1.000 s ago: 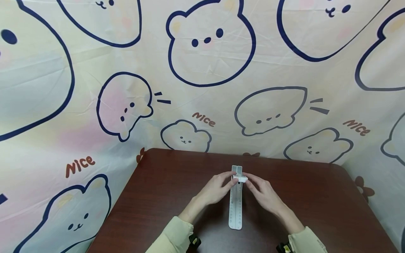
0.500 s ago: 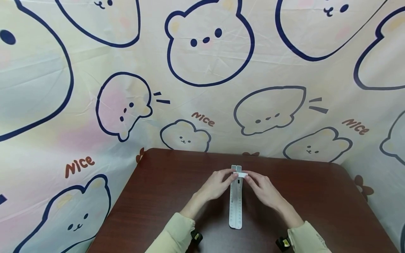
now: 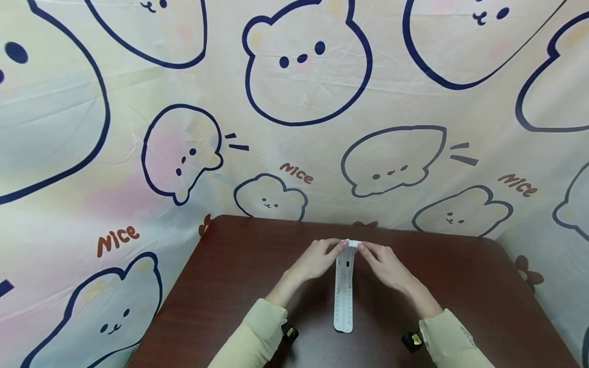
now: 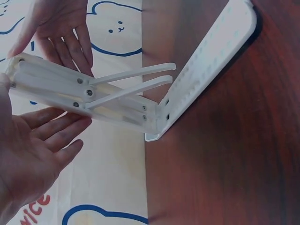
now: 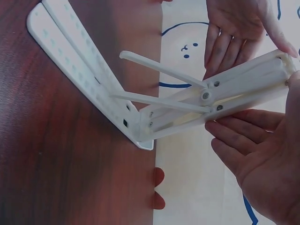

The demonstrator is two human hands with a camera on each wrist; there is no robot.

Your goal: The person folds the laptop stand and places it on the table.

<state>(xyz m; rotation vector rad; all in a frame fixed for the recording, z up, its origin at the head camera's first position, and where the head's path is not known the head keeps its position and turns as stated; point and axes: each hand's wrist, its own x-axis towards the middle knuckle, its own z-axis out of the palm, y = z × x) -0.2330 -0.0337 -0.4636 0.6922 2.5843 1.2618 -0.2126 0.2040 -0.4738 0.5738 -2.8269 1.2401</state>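
A white folding laptop stand stands on the table with its long base lying flat. Its upper section is hinged up at the far end, tilted away from the base. Two thin struts swing out of that raised section over the base. My left hand grips the left side of the raised end, thumb at the tip and fingers along the flank. Opposite it, my right hand grips the right side the same way. From the head, the raised section is seen nearly end-on, hiding the hinge.
The dark reddish-brown table reaches back to a pale cloth wall printed with bear outlines. The hinged end of the stand is close to the table's far edge. Both sleeves are pale green, with a black wrist device at the right cuff.
Both hands have moved up and toward the far edge, swinging the stand's upper section higher on its hinge. The base has stayed in place.
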